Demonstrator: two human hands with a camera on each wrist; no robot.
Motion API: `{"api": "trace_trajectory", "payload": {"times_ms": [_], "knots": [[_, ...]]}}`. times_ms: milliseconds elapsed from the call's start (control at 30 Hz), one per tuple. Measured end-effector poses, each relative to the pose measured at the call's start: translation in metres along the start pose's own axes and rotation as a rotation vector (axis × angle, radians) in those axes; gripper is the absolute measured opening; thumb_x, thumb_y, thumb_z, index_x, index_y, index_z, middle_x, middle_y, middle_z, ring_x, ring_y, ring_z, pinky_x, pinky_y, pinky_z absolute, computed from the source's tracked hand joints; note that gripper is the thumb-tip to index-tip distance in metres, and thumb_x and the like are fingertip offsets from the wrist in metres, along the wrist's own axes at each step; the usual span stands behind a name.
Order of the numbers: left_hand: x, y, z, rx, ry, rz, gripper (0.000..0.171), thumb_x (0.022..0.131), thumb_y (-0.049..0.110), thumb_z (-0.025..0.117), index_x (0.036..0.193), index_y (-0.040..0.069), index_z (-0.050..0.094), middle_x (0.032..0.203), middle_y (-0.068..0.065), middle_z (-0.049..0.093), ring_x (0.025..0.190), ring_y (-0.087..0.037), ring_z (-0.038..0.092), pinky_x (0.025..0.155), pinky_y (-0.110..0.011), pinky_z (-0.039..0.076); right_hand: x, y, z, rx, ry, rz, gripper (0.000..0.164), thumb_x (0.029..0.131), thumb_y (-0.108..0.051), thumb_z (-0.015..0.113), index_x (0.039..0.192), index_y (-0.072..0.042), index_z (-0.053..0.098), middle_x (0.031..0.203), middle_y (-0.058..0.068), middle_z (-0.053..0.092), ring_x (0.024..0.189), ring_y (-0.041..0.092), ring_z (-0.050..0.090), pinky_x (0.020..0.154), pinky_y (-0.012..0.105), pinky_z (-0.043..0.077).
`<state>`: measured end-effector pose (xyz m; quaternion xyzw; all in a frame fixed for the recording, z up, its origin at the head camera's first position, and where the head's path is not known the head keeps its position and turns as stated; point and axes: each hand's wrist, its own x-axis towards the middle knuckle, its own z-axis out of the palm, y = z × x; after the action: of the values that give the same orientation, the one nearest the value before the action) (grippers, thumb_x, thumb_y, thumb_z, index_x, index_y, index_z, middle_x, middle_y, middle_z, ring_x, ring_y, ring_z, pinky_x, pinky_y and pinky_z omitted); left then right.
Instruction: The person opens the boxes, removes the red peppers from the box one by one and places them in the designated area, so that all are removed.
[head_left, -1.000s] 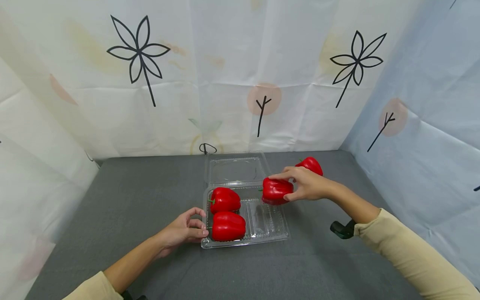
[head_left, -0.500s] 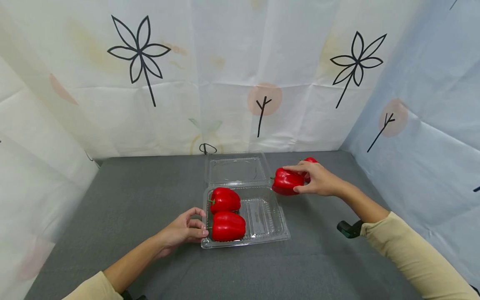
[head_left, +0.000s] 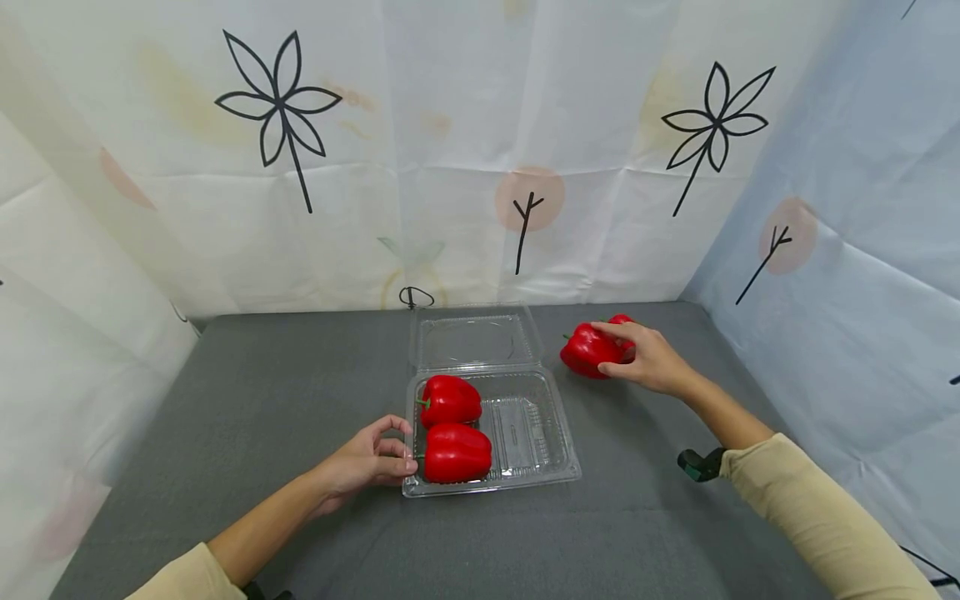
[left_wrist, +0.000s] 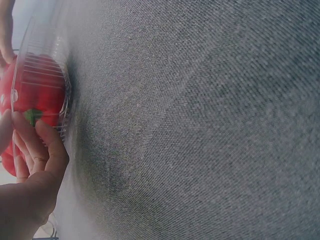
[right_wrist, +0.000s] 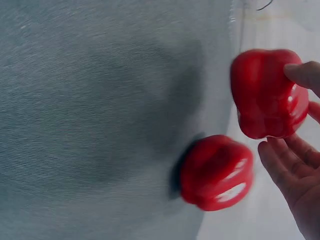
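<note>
My right hand (head_left: pixel 647 360) grips a red bell pepper (head_left: pixel 590 351) between thumb and fingers, to the right of a clear plastic clamshell box (head_left: pixel 566 454). In the right wrist view the held pepper (right_wrist: pixel 267 95) hangs above the cloth, with another red pepper (right_wrist: pixel 217 172) lying nearby. That other pepper is mostly hidden behind my hand in the head view. Two red peppers, a rear one (head_left: pixel 450 400) and a front one (head_left: pixel 457 454), lie in the box's left half. My left hand (head_left: pixel 367 462) pinches the box's left rim; the left wrist view shows its fingers (left_wrist: pixel 50 135) at the clear wall.
The box's lid (head_left: pixel 472 337) lies folded back behind it. Grey cloth (head_left: pixel 300 375) covers the table. A patterned white curtain (head_left: pixel 450 167) rises at the back, with more hanging at both sides.
My right hand has carried its bell pepper right and back, from over the box's right edge to beside the box near the loose pepper. My left hand has stayed at the rim.
</note>
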<state>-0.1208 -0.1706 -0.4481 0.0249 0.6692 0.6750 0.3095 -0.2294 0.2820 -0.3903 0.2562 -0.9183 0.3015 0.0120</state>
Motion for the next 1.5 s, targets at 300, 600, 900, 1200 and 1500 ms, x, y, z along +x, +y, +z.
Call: {"api": "trace_trajectory", "payload": {"times_ms": [300, 600, 900, 1200, 1500], "knots": [[0.0, -0.001, 0.0, -0.002, -0.007, -0.001, 0.052, 0.089, 0.012, 0.074, 0.127, 0.005, 0.039, 0.087, -0.002, 0.065, 0.081, -0.018, 0.064, 0.083, -0.036, 0.054, -0.005, 0.021, 0.028, -0.006, 0.069, 0.053, 0.063, 0.083, -0.011, 0.078, 0.138, 0.003, 0.052, 0.122, 0.026, 0.059, 0.1, 0.038, 0.059, 0.08, 0.051, 0.055], [-0.001, 0.0, -0.001, 0.001, 0.001, -0.001, 0.052, 0.089, 0.012, 0.074, 0.127, 0.006, 0.039, 0.088, -0.003, 0.064, 0.081, -0.019, 0.064, 0.084, -0.037, 0.054, -0.005, 0.029, 0.046, 0.047, 0.132, 0.041, 0.064, 0.082, -0.006, 0.078, 0.137, 0.003, 0.048, 0.121, 0.027, 0.059, 0.1, 0.04, 0.061, 0.081, 0.052, 0.056], [0.0, 0.002, 0.0, 0.004, 0.01, -0.01, 0.053, 0.089, 0.012, 0.074, 0.128, 0.006, 0.039, 0.088, -0.003, 0.065, 0.081, -0.02, 0.064, 0.083, -0.037, 0.055, -0.009, 0.029, 0.046, 0.072, 0.137, 0.053, 0.064, 0.082, -0.003, 0.078, 0.137, 0.003, 0.046, 0.126, 0.028, 0.056, 0.104, 0.043, 0.06, 0.082, 0.054, 0.055], [0.0, 0.003, 0.001, 0.009, 0.012, -0.011, 0.052, 0.09, 0.012, 0.074, 0.128, 0.006, 0.039, 0.089, -0.004, 0.065, 0.081, -0.02, 0.064, 0.084, -0.038, 0.055, -0.01, 0.024, 0.043, 0.002, 0.114, 0.05, 0.066, 0.084, -0.005, 0.077, 0.139, 0.004, 0.043, 0.128, 0.028, 0.054, 0.105, 0.042, 0.059, 0.082, 0.054, 0.055], [0.0, 0.001, 0.001, 0.002, 0.007, -0.011, 0.051, 0.09, 0.011, 0.074, 0.127, 0.006, 0.039, 0.087, -0.003, 0.064, 0.08, -0.019, 0.064, 0.084, -0.037, 0.055, -0.01, 0.012, 0.043, -0.117, 0.092, 0.125, 0.069, 0.086, -0.015, 0.075, 0.144, 0.0, 0.041, 0.139, 0.026, 0.044, 0.123, 0.044, 0.044, 0.09, 0.064, 0.047]]}}
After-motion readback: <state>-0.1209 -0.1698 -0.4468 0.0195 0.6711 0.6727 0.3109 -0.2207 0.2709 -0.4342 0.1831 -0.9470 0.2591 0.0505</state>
